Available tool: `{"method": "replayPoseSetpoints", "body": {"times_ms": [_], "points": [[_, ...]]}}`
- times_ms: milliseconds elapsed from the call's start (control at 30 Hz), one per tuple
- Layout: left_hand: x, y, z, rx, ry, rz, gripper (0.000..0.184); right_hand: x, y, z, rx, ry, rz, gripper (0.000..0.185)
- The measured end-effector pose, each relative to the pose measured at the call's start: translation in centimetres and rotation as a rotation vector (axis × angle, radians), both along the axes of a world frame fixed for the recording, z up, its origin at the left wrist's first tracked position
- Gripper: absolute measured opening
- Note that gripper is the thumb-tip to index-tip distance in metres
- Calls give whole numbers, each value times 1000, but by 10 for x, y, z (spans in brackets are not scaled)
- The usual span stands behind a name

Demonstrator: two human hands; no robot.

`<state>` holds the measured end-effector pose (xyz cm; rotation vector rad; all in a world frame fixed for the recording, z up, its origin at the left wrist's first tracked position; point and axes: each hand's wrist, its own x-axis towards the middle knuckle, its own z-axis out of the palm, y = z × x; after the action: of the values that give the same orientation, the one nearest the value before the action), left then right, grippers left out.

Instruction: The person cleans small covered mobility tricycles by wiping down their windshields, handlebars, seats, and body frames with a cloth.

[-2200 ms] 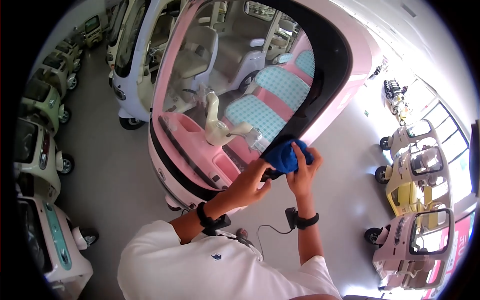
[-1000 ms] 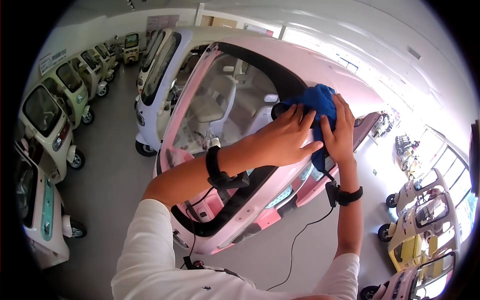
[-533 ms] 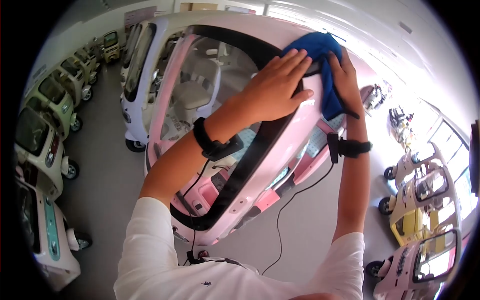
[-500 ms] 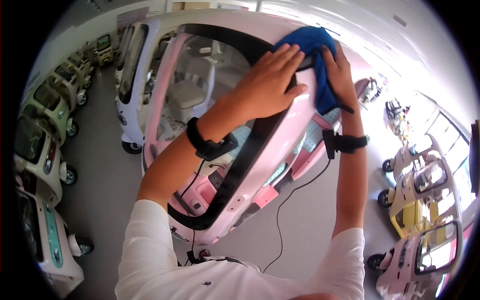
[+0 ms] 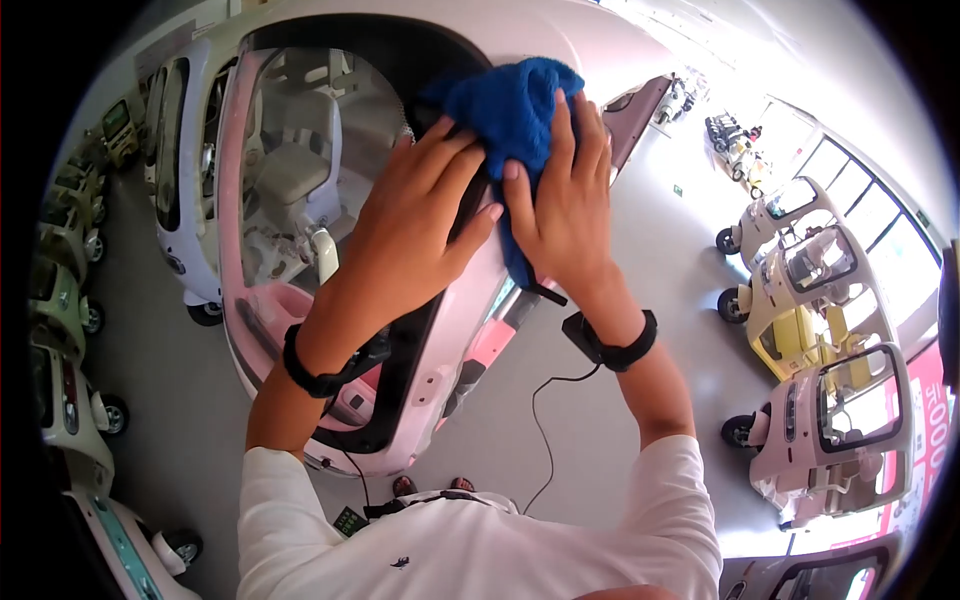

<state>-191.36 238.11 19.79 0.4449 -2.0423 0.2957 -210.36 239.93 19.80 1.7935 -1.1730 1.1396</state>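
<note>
A bunched blue cloth (image 5: 520, 105) lies over the front roof corner of a small pink vehicle (image 5: 455, 345), partly across the black windscreen frame. My right hand (image 5: 568, 215) is closed on the cloth, thumb on its near side, and part of the fabric hangs down beside the wrist. At the cloth's left edge, my left hand (image 5: 415, 220) rests over the pillar with fingers stretched and thumb spread. Its fingertips reach the fabric. Both wrists carry black straps with a small device and a cable.
A pale lavender vehicle (image 5: 180, 240) stands just beyond the pink one. Several small vehicles line the left side, and more, including a pink one (image 5: 840, 420), stand on the right. Grey floor (image 5: 600, 480) runs between them. A thin black cable (image 5: 537, 420) hangs near my body.
My view has shifted, and the vehicle sits further left in it. Both hands have come closer together at the cloth, which is more bunched. My left fingertips now meet the fabric.
</note>
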Motion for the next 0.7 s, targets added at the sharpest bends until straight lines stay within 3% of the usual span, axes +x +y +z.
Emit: {"method": "replayPoseSetpoints", "body": {"times_ms": [133, 200, 267, 467, 700], "points": [[11, 26, -31, 121, -29, 11, 46, 1, 15, -42, 71, 11, 9, 76], [16, 42, -52, 219, -71, 47, 52, 1, 21, -43, 113, 148, -62, 80], [18, 57, -69, 299, -72, 7, 60, -5, 23, -17, 154, 195, -96, 79], [7, 48, -54, 388, 116, -102, 48, 11, 17, 16, 152, 241, -73, 68], [7, 56, -85, 443, 295, -164, 46, 22, 4, -3, 84, 41, 28, 65]]}}
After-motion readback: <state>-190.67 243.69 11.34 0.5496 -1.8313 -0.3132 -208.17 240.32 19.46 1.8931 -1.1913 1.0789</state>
